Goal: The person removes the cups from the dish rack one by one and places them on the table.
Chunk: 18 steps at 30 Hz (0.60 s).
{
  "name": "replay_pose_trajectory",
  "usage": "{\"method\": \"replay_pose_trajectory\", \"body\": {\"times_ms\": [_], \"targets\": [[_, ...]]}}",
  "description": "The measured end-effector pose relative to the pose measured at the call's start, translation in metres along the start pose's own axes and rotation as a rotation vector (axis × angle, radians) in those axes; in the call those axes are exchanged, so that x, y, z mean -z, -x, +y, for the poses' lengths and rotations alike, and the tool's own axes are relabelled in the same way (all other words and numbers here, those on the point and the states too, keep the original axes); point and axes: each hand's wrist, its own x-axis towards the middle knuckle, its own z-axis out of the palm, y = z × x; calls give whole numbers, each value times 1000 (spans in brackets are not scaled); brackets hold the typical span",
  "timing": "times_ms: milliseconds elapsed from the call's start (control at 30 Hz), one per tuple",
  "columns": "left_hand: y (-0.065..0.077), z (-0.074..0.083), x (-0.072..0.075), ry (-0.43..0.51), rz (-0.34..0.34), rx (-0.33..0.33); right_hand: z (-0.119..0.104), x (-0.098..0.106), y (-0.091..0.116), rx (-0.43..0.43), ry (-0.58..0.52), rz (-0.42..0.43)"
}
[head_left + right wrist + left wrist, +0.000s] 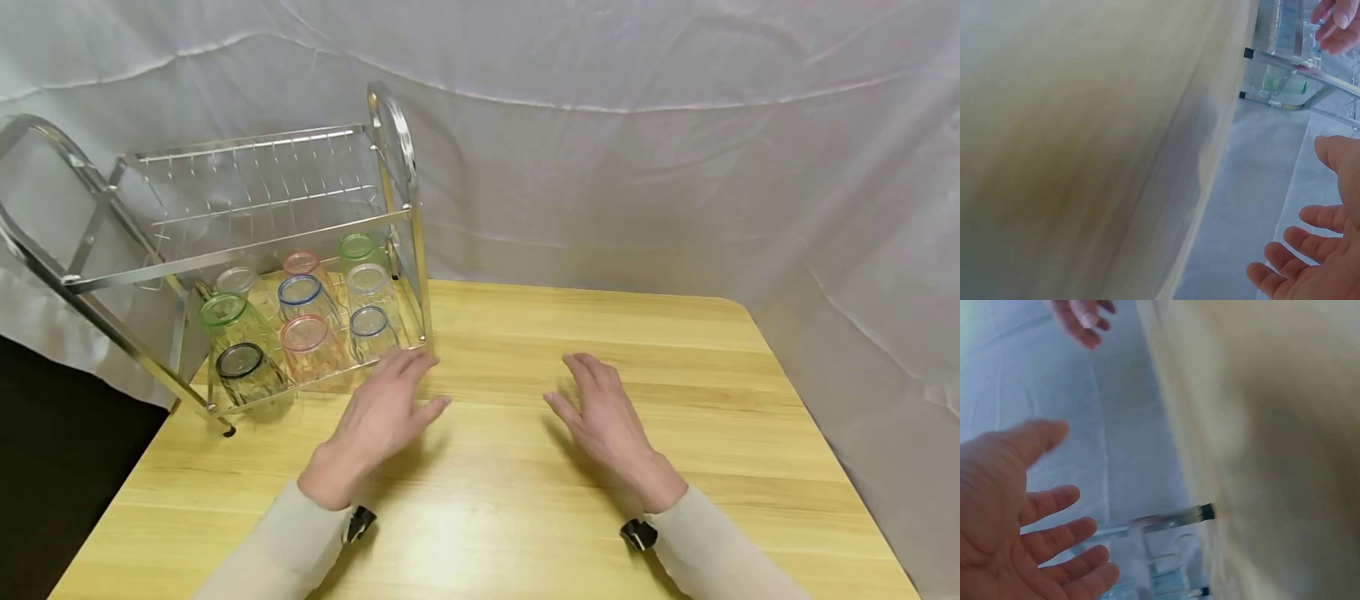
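My left hand (381, 410) hovers over the table just right of a metal dish rack, fingers loosely extended and nothing in them. Its fingertips overlap the rack's front right corner in the head view; in the left wrist view the open palm (997, 506) faces the other hand. Farther right, my right hand (607, 417) is above bare wood, fingers spread and holding nothing. On the rack's lower shelf several upside-down glasses stand in rows, among them a black-rimmed glass (251, 371), a red-rimmed glass (311, 350), a blue-rimmed glass (372, 335) and a green-rimmed glass (228, 321).
The two-tier dish rack (247, 258) stands at the table's back left, its upper wire tier bearing no dishes. A light wooden table (495, 500) extends beneath both hands. White cloth (637, 167) hangs behind and to the right; something black (67, 467) lies beyond the left edge.
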Motion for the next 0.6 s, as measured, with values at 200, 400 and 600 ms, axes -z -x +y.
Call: {"method": "replay_pose_trajectory", "body": {"times_ms": [200, 400, 600], "targets": [[-22, -9, 30, -37, 100, 5, -14, -7, -13, 16, -32, 1], [-53, -26, 56, -163, 7, 48, -27, -16, -32, -4, -65, -45], [-74, -34, 67, -277, -176, 76, -33, -26, -48, -20, -106, -71]]}}
